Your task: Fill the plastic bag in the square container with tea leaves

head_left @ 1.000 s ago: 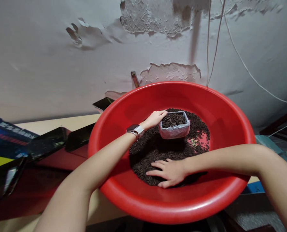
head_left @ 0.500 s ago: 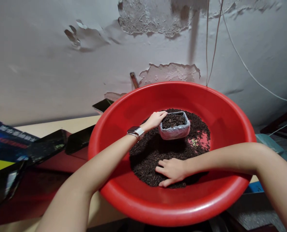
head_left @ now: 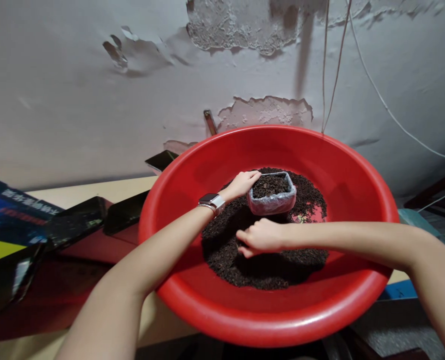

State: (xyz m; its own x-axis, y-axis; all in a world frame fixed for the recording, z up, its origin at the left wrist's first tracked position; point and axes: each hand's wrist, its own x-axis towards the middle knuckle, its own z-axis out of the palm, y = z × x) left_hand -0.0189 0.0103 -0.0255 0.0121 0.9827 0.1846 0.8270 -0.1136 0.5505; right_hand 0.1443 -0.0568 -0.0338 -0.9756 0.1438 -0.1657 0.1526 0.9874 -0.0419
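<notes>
A wide red basin (head_left: 275,330) holds a spread of dark loose tea leaves (head_left: 260,274). My left hand (head_left: 242,184), with a watch on its wrist, grips the left rim of a small plastic-lined box (head_left: 273,204) filled with the same dark leaves. The box is held slightly tilted above the heap. In front of it, my right hand (head_left: 260,236) is raised over the leaves, its fingers curled closed around a pinch of dark leaves that shows at the fingertips.
Open boxes with dark flaps and red sides (head_left: 76,270) stand left of the basin on a pale table (head_left: 91,189). Behind is a peeling wall (head_left: 151,100) with hanging cords (head_left: 335,95). A teal object (head_left: 417,222) lies at the right.
My right hand has lifted from the leaves toward the box, and its spread fingers have closed on some leaves. My left hand keeps hold of the box in about the same place.
</notes>
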